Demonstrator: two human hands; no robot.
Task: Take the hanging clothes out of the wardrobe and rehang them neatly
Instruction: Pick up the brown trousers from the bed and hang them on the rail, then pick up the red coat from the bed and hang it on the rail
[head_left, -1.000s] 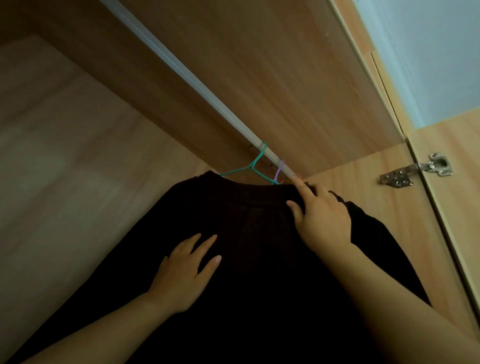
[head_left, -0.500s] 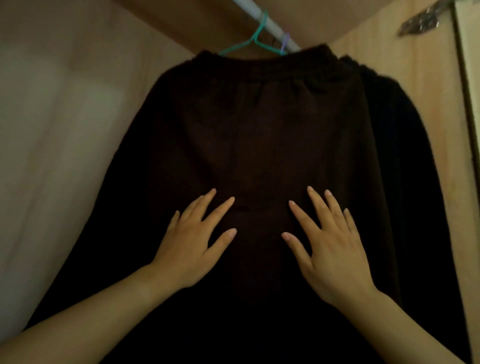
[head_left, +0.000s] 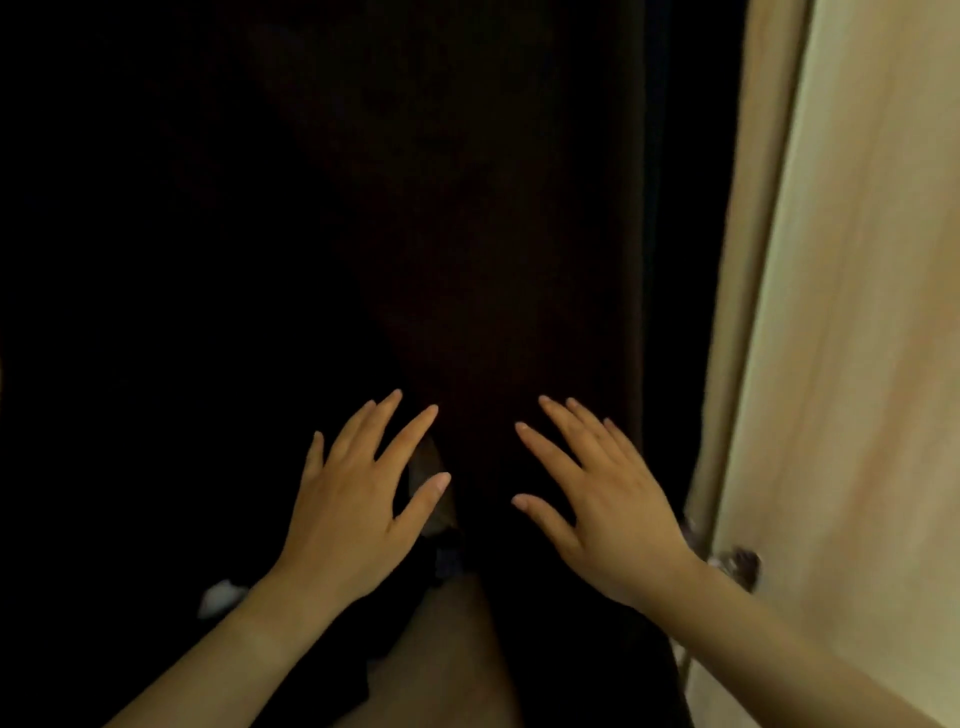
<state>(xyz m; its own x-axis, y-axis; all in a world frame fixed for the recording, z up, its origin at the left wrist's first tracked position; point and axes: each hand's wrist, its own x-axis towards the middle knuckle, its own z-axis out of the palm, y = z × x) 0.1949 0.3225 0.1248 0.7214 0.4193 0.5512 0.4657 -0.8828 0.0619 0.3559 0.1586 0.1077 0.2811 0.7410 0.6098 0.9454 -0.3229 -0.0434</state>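
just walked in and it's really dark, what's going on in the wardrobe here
A person is facing a dark garment hanging in the wardrobe. The left hand and the right hand are side by side against the cloth, fingers straight and spread, as if smoothing it. Neither hand has a grip on anything. A pale wooden panel stands just to the right. The hanger and rail are out of view.
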